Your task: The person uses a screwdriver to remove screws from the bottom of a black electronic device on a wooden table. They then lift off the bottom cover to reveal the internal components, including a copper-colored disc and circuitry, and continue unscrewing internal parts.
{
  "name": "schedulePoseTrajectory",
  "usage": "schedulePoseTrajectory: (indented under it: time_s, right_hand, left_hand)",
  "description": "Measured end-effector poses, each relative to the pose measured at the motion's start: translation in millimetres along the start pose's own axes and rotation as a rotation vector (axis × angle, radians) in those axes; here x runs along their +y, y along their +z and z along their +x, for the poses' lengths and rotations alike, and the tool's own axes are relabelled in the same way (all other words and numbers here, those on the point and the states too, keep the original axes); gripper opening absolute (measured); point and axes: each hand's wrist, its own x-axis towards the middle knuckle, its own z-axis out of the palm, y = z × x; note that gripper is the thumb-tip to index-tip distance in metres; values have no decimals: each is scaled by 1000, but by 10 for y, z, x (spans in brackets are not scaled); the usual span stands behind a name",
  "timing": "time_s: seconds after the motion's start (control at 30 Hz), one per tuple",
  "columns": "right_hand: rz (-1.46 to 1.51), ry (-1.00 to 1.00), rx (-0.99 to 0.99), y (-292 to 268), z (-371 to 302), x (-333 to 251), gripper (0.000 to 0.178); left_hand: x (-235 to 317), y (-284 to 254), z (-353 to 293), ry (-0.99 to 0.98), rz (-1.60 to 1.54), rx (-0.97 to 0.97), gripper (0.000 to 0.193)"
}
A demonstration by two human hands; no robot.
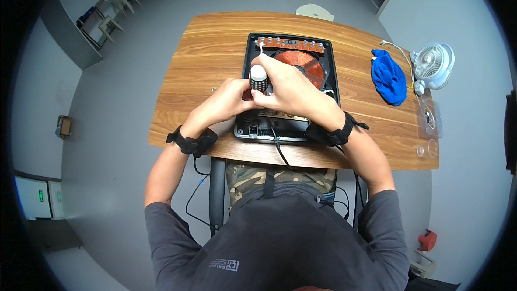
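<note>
An opened induction cooker lies on the table, its black housing (330,56) showing a round copper coil (313,69) and an orange control board (293,43) along the far edge. My right hand (291,89) grips a screwdriver (259,74) with a white-capped, black-patterned handle, held upright over the left part of the cooker. Close against its lower handle, my left hand (229,99) has its fingers curled in from the left. The screwdriver's tip and the spot under it are hidden by my hands. Part of a circuit board shows below my right hand.
A black power cord (279,148) runs off the cooker's near edge toward me. On the table's right lie a blue cloth (389,78), a white fan (432,64) with its cable, and a clear plastic container (431,118). A white stool (315,12) stands beyond the far edge.
</note>
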Motion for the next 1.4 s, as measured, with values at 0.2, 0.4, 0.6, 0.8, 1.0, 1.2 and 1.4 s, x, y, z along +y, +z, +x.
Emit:
schedulePoseTrajectory:
  time_s: [0.2,0.4,0.6,0.8,1.0,1.2,1.4]
  right_hand:
    - [-29,-80,39,-9,5,1,41]
    - [8,23,-15,-16,-4,-15,47]
    - [-8,27,-18,-33,-9,-25,47]
    - [-15,-4,-10,-38,-2,-22,48]
    - [-21,17,-19,-30,-8,-24,48]
    - [-26,-9,3,-9,-1,-27,48]
    - [-145,-32,56,-53,14,-41,41]
  left_hand:
    - [-15,-8,3,-57,26,-21,17]
    - [-19,12,-2,12,27,4,17]
    - [-36,17,17,-12,12,-17,17]
    - [-27,5,17,-14,40,2,18]
    - [34,-12,6,-45,51,-19,18]
    - [-53,12,2,-9,8,7,21]
    - [-41,13,30,5,5,-12,25]
